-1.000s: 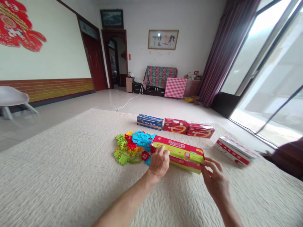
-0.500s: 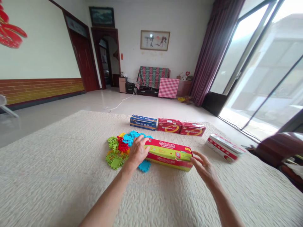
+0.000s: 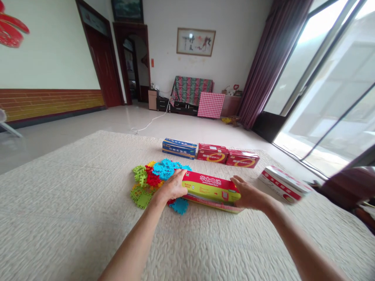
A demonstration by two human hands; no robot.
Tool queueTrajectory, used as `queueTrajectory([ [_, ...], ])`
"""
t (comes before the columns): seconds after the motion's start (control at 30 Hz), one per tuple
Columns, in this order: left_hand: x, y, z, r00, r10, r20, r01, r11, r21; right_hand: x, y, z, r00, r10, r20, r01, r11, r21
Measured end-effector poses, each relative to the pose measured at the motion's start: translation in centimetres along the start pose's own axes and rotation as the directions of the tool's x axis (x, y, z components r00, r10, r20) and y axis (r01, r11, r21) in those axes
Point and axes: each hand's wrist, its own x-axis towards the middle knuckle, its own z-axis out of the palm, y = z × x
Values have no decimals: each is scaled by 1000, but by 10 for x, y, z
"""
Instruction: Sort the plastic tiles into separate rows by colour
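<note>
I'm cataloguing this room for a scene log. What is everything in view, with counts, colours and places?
red-and-yellow box: 1, red top and yellow side, middle of the mat, between the hands
plastic tiles: a pile, green, red, blue and yellow, left of that box
blue box: 1, blue, far edge of the mat
red boxes: 2, red, in a row right of the blue box
white-and-red box: 1, right edge of the mat
mat: 1, cream, on the floor
framed picture: 1, far wall
checked board: 1, red and white, by the far wall
curtain: 1, purple, beside the window
left hand: 1, grips the box's left end
right hand: 1, grips the box's right end
</note>
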Motion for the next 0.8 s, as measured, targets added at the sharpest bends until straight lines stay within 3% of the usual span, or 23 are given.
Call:
queueTrajectory([
  [0.13, 6, -5, 6, 997, -63, -35, 61, 997, -44, -6, -3, -6, 995, 72, -75, -73, 997, -2],
  [0.47, 1, -3, -1, 999, 30, -19, -32, 993, -109, -19, -1, -10, 991, -47, -124, 57, 995, 78],
  [0.6, 2, -2, -1, 999, 16, -45, -24, 982, -185, -21, 10, -14, 977, 76, -202, -37, 981, 191],
  [0.67, 1, -1, -1, 998, -9, -54, -3, 978, -207, -17, 16, -10, 918, 213, -335, -127, 957, 261],
  [0.8, 0, -1, -2, 995, -79, -53, 66, 973, -220, -1, 25, 5, 717, 448, -534, -226, 874, 430],
])
